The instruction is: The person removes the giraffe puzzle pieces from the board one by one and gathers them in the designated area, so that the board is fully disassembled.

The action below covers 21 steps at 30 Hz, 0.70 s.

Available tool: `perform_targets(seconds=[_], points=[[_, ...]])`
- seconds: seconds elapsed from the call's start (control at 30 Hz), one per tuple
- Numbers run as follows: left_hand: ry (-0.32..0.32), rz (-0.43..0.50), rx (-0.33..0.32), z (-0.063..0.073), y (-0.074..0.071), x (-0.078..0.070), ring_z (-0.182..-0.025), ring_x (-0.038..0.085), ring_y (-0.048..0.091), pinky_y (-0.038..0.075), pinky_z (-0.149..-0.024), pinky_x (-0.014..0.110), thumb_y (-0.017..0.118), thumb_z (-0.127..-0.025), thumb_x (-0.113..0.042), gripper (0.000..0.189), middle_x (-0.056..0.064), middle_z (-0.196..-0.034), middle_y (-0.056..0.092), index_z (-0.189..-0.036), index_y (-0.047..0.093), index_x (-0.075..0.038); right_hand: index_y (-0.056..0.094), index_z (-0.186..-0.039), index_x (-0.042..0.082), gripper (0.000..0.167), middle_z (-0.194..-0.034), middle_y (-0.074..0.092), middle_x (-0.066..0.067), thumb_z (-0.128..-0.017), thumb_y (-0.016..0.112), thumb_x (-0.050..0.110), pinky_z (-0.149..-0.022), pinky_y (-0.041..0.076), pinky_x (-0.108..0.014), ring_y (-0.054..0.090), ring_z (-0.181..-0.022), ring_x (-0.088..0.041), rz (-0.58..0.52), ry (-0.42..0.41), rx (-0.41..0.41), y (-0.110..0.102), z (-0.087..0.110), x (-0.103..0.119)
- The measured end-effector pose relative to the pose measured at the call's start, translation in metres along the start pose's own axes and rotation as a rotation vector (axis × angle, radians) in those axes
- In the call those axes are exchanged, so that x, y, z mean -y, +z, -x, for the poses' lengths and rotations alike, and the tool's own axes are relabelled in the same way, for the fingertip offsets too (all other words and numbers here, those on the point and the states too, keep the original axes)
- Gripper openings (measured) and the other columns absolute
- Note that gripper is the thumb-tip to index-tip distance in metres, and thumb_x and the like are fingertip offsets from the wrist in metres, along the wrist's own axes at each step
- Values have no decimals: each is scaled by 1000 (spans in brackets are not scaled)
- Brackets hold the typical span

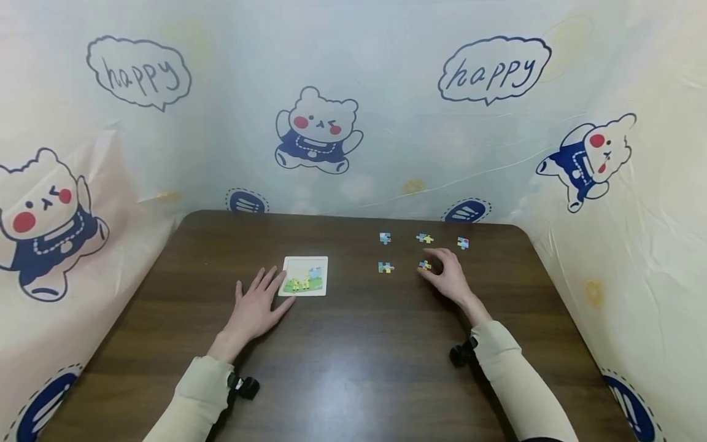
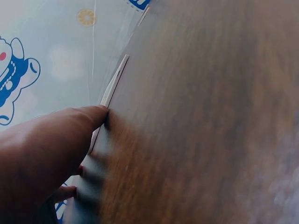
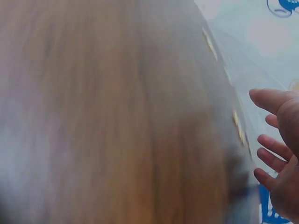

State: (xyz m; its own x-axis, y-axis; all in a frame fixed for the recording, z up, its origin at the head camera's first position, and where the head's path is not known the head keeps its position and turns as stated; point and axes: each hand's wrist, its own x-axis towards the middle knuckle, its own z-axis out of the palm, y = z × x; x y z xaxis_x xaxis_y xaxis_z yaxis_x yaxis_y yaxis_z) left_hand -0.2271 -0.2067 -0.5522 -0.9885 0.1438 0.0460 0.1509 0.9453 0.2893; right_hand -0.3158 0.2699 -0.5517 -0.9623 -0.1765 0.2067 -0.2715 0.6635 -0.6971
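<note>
A small white-framed jigsaw tray [image 1: 324, 276] lies left of the table's middle, partly filled with pieces showing green ground and yellow figures. My left hand [image 1: 256, 310] is spread at its left side, fingertips at the left edge and thumb at the lower edge. The left wrist view shows the thumb [image 2: 96, 116] against the tray's thin edge [image 2: 115, 81]. Over a loose blue-and-yellow puzzle piece [image 1: 424, 264] is my right hand [image 1: 450, 279], thumb and fingers parted around it. In the right wrist view the fingers [image 3: 275, 147] are apart, with nothing visibly held.
More loose puzzle pieces lie nearby: one at the back left [image 1: 385, 237], one at the back middle [image 1: 424, 238], one at the back right [image 1: 463, 243], and one at the front left [image 1: 385, 267]. A printed bear curtain [image 1: 397, 153] hangs behind the brown table [image 1: 342, 356].
</note>
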Motion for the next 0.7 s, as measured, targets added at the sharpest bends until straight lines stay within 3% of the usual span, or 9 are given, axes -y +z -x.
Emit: perform_targets(seconds=[0.33, 0.5, 0.7], points=[[6, 8, 6, 4, -3, -1, -166, 51, 29, 15, -122, 91, 67, -107, -51, 78, 24, -177, 36, -170, 42, -13, 64, -147, -3, 55, -135, 67, -27, -98, 83, 12, -109, 55, -62, 66, -125, -45, -111, -72, 41, 27, -6, 44], [11, 13, -1, 2, -4, -1, -166, 52, 29, 15, -122, 91, 67, -107, -50, 78, 24, -177, 37, -170, 42, -12, 64, -146, -2, 55, -125, 73, -22, -97, 84, 13, -103, 60, -55, 72, -116, -38, -130, -120, 118, 53, -16, 76], [11, 15, 1, 1, -2, -2, -166, 51, 28, 14, -122, 91, 67, -107, -50, 78, 24, -178, 36, -170, 41, -12, 64, -148, 0, 56, -117, 75, -15, -99, 84, 18, -93, 60, -39, 71, -104, -26, -131, -176, 278, 85, -31, 115]])
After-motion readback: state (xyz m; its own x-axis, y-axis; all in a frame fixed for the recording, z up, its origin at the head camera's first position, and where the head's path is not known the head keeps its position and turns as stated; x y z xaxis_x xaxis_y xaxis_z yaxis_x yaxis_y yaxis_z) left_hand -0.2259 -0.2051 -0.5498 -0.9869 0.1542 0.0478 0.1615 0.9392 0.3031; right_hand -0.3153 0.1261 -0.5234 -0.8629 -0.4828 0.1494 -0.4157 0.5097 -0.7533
